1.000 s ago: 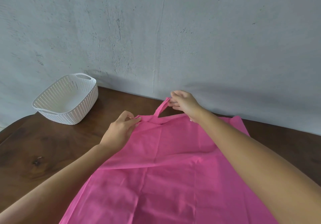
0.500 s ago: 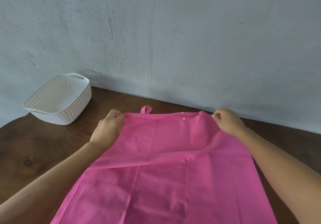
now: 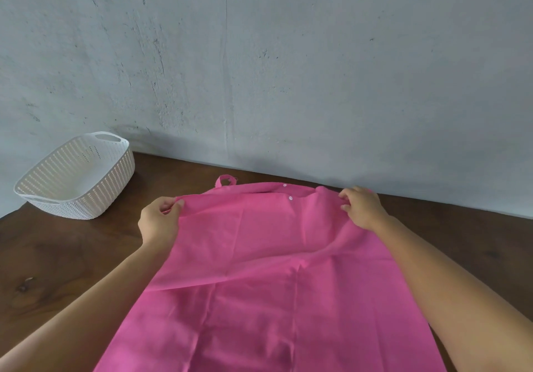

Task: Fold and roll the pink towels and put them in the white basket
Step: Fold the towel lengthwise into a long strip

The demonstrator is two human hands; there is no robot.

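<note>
- Pink towel [image 3: 268, 279] is lying spread on the bench [image 3: 72, 256], not yet rolled; folding is judged only beginning
- White basket [image 3: 76, 178] is standing far left, holding nothing
- Left hand [image 3: 158, 221] and right hand [image 3: 362, 208] are each pinching a far corner
- Towel's long axis is running from person toward wall [image 3: 259, 68], hanging loop [image 3: 226, 180] pointing wallward

I see a dark brown wooden table [image 3: 72, 259] with visible grain, its far edge set against a grey wall. Directly on it lie two items: a white basket [image 3: 78, 176] at 10 o'clock, upright near the far left corner, and a pink towel [image 3: 259, 299] spread from centre to 6 o'clock. Basket and towel are apart
</note>
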